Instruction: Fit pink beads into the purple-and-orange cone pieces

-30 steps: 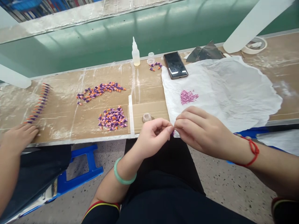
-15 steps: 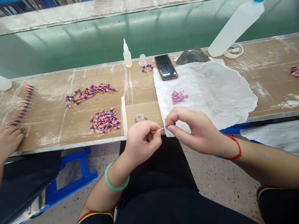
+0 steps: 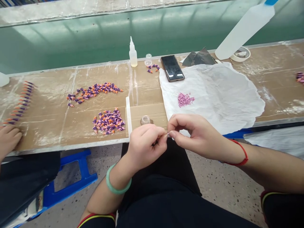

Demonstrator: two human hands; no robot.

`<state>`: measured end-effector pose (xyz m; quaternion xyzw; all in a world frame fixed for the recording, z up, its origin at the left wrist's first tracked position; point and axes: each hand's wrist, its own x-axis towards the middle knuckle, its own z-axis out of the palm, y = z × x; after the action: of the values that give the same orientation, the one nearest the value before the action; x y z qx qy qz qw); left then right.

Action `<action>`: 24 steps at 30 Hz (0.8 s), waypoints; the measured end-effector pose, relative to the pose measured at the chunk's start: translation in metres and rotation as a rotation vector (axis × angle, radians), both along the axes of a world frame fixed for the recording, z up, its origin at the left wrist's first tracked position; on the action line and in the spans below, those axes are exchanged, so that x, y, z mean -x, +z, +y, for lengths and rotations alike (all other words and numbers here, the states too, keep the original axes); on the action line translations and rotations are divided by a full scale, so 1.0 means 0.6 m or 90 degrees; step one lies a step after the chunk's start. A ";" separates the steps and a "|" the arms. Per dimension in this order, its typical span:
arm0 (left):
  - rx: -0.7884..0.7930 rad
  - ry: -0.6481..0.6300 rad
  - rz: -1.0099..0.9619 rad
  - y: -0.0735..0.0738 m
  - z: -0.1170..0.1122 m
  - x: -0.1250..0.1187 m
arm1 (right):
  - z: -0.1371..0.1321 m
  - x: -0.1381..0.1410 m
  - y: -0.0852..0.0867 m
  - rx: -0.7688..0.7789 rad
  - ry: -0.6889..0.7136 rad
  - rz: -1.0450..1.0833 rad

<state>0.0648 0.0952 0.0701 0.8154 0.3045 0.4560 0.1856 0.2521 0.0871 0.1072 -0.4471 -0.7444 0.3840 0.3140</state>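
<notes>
My left hand and my right hand meet at the fingertips over the table's front edge. Between them, a tiny piece is pinched, mostly hidden, and its colour is hard to tell. Behind my hands stands a small glass jar. A small heap of pink beads lies on a crumpled white paper sheet, just beyond my right hand. Two piles of purple-and-orange pieces sit on the cardboard to my left.
A co-worker's hand rests at far left near a row of purple-and-orange pieces. Along the back stand a glue bottle, a phone and a tape roll. A blue stool stands below the table.
My fingertips have closed together on the tiny piece, and both hands sit slightly lower in view. The whole scene has shifted left since a second ago, with the co-worker's hand nearer the frame edge.
</notes>
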 end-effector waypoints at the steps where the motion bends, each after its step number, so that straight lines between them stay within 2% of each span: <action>1: 0.009 0.002 -0.004 -0.001 0.001 0.002 | 0.001 0.003 -0.001 -0.004 0.004 0.003; 4: 0.065 0.003 -0.025 -0.001 0.003 0.010 | 0.004 0.012 -0.005 -0.025 0.021 0.003; 9: 0.235 0.026 -0.131 -0.012 0.002 0.036 | 0.024 0.014 -0.005 -0.075 0.070 -0.055; 12: 0.351 0.032 -0.203 -0.027 -0.002 0.055 | 0.056 0.010 -0.011 -0.167 0.117 -0.162; 15: 0.464 0.034 -0.232 -0.043 -0.007 0.069 | 0.096 0.013 -0.023 -0.288 0.173 -0.305; 17: 0.520 0.042 -0.238 -0.051 -0.009 0.073 | 0.119 0.020 -0.032 -0.335 0.219 -0.404; 20: 0.568 0.050 -0.235 -0.059 -0.010 0.074 | 0.139 0.036 -0.039 -0.349 0.283 -0.523; 24: 0.596 0.052 -0.247 -0.063 -0.008 0.071 | 0.149 0.051 -0.038 -0.359 0.343 -0.591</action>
<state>0.0219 0.0907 0.0321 0.5325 0.4678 0.4210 0.5661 0.2213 0.1767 0.0844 -0.2629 -0.9638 0.0024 -0.0456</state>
